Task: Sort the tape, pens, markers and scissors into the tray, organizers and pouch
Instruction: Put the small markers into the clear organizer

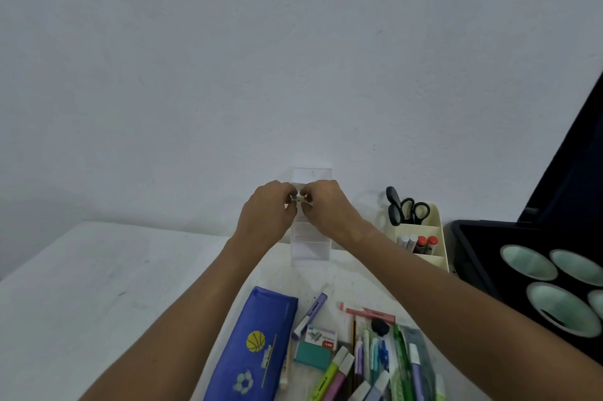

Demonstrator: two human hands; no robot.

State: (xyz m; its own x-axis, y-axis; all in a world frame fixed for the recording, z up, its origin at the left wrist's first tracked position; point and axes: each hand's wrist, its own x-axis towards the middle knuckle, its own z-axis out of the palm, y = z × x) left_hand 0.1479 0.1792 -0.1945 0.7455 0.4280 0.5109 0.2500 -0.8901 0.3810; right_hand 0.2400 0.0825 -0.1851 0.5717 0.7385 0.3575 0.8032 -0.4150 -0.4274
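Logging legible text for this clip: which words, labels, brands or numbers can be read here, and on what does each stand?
None can be read for certain.
Staples box: printed words and a red price tag, too blurred to read.
Red marker: dark print along its barrel, too small to read.
Blue pouch: pictures only, a basketball and a football, no words.
Small thing pinched between left hand and right hand: no text discernible.

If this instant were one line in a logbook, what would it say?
both hands pinch small object over clear acrylic organizer | black scissors in cream organizer | blue pouch lies closed
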